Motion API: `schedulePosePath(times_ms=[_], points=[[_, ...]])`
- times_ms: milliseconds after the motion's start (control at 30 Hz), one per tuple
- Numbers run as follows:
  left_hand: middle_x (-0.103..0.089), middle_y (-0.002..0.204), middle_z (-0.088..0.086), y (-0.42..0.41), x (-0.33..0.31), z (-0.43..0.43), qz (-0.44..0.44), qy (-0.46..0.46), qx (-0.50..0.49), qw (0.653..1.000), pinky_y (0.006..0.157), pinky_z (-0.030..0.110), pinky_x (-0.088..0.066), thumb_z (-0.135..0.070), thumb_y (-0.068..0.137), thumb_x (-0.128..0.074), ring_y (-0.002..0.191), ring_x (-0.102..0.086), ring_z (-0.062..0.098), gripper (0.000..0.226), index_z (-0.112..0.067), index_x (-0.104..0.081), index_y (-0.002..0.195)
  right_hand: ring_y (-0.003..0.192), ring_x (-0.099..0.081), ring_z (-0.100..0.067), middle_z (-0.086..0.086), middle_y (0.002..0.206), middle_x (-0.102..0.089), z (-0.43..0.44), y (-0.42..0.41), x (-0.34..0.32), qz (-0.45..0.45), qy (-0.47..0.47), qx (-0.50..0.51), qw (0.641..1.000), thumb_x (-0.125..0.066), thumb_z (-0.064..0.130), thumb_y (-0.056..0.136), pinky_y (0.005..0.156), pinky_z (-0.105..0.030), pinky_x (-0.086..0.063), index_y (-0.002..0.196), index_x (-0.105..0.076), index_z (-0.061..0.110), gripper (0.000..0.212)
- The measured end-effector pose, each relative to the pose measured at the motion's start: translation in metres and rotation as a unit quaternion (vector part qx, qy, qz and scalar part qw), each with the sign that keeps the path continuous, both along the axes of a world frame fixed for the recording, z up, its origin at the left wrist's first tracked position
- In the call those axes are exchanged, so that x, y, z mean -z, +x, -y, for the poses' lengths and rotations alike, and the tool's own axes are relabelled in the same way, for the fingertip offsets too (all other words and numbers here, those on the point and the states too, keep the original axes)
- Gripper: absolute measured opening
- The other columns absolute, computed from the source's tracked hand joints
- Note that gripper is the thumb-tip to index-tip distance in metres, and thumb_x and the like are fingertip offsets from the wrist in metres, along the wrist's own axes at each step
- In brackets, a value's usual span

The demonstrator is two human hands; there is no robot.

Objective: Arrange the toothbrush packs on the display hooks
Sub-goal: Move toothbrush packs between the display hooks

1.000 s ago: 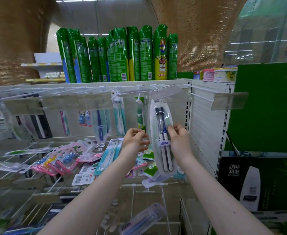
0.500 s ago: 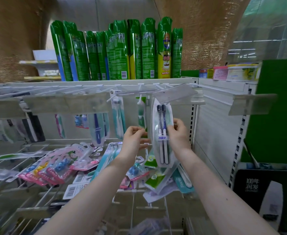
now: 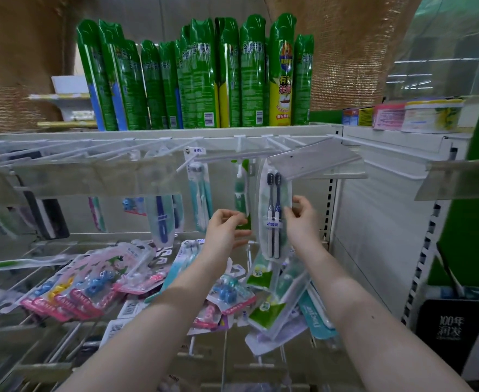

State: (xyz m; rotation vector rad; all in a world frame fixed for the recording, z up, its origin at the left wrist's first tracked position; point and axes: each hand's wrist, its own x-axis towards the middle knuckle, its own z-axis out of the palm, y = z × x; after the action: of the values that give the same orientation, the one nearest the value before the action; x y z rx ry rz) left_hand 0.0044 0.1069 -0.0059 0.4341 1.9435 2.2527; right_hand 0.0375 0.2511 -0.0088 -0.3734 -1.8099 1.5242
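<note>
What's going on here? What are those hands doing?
A person is hanging toothbrushes in a shop. The right hand pinches a pack of two dark toothbrushes, held up by the hooks, its top hidden behind a clear flap. The left hand is at a green pack hanging beside it. More packs lie heaped below.

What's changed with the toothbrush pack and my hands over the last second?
The twin toothbrush pack has swung back to hang straighter under the clear tag holder, and the right hand has slid slightly higher along its right edge. Nothing taken or released: right hand still pinches it, left hand still pinches the green pack.
</note>
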Motion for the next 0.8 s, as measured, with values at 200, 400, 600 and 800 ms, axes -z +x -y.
schedulePosePath(times_ms=[200,400,600,800], points=[[-0.062,0.092,0.005,-0.002,0.006,0.001,0.006,-0.003,0.002,1.000,0.071,0.035,-0.055,-0.012,0.095,-0.051,0.068,-0.064,0.016,0.002,-0.010,-0.050,0.095,0.082,-0.061,-0.009,-0.001,0.103,-0.063,0.001,0.001,0.005,0.003,0.006,0.009,1.000,-0.047,0.006,0.096,0.065,-0.016,-0.046,0.121,-0.052,0.015,0.027],[-0.062,0.096,0.008,0.001,0.008,0.002,0.006,-0.008,0.001,1.000,0.068,0.034,-0.056,-0.010,0.095,-0.051,0.071,-0.065,0.018,0.001,-0.009,-0.051,0.094,0.088,-0.058,-0.011,0.001,0.102,-0.060,0.001,0.011,0.013,0.012,-0.008,0.013,1.000,-0.049,0.005,0.095,0.074,-0.021,-0.046,0.127,-0.049,0.012,0.033],[-0.063,0.089,0.007,0.011,0.013,0.004,0.016,-0.003,0.009,1.000,0.079,0.042,-0.055,-0.010,0.095,-0.050,0.070,-0.063,0.020,0.007,-0.011,-0.051,0.089,0.087,-0.054,-0.011,-0.002,0.111,-0.055,-0.004,0.029,0.018,0.033,-0.006,0.045,0.998,-0.050,0.008,0.095,0.073,-0.019,-0.048,0.129,-0.046,0.014,0.035],[-0.061,0.086,0.007,0.031,0.021,0.006,0.018,0.001,0.029,0.999,0.064,0.030,-0.052,-0.008,0.094,-0.050,0.069,-0.062,0.019,0.008,-0.011,-0.050,0.087,0.092,-0.055,-0.016,-0.003,0.102,-0.057,-0.006,0.050,0.032,0.029,-0.009,0.055,0.998,-0.053,0.009,0.093,0.088,-0.033,-0.047,0.125,-0.050,0.013,0.032]])
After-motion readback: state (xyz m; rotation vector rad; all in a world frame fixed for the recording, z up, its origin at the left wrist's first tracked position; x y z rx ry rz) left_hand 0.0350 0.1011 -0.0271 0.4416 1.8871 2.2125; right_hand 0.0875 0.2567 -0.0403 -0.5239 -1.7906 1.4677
